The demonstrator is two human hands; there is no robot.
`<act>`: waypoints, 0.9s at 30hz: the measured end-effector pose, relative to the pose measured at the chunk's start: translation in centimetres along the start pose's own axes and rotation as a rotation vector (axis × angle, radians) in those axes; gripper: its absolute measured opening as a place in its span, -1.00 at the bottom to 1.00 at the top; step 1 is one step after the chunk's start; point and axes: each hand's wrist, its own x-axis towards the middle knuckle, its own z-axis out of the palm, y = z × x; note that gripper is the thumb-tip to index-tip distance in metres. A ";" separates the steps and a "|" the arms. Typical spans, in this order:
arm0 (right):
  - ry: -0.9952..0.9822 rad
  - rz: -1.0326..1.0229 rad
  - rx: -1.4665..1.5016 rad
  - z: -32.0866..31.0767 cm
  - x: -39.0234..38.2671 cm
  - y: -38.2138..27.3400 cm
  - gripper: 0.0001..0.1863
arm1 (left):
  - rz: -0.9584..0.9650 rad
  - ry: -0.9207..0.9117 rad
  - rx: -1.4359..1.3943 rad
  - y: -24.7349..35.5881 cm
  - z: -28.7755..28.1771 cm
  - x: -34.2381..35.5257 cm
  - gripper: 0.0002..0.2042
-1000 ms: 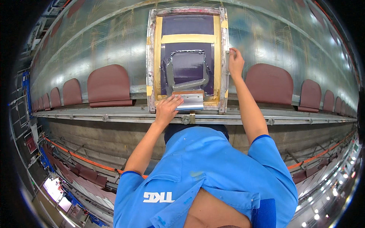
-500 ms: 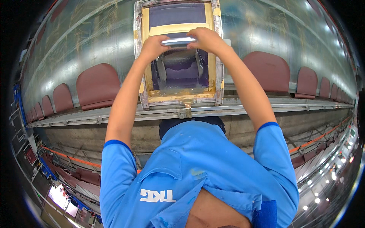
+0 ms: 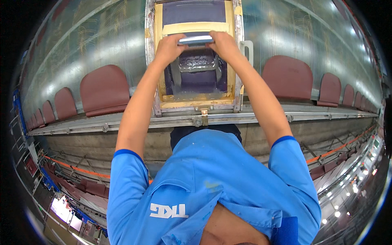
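Observation:
Both my hands grip a squeegee (image 3: 196,40) with a pale, shiny top edge, one hand at each end. My left hand (image 3: 168,50) is closed around its left end, and my right hand (image 3: 223,45) around its right end. The squeegee lies crosswise over a printing screen (image 3: 238,81), in the far part of its dark mesh window. Just nearer than the squeegee, a band of wet, glossy ink (image 3: 198,63) lies on the mesh. Greyish streaks run toward me at both sides of the ink. The squeegee's lower edge is mostly hidden.
Yellowish tape (image 3: 196,27) crosses the screen and lines its frame. A pale handle (image 3: 248,51) stands at the right. Maroon fabric pieces (image 3: 104,89) lie in a row along the glassy table (image 3: 110,36), on both sides. A metal rail (image 3: 163,121) edges the table near me.
My hands and the squeegee have shifted slightly right and a little farther away. The screen also sits slightly more to the right in view. The ink band now looks glossier and more lumpy.

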 end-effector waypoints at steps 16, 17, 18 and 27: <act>0.003 0.035 0.033 0.4 -0.5 -0.5 -0.75 | -0.016 -0.002 -0.001 0.4 -0.1 -0.6 -0.75; 0.018 0.031 0.025 0.6 -1.0 -0.5 -0.75 | -0.009 -0.016 0.020 0.5 -0.1 -0.8 -0.76; 0.030 0.026 0.021 0.7 -1.4 -0.6 -0.74 | -0.008 -0.031 0.041 0.6 0.1 -1.0 -0.76; 0.003 -0.033 0.163 2.6 -12.6 -3.7 -0.56 | 0.071 -0.042 0.010 2.6 2.9 -11.9 -0.76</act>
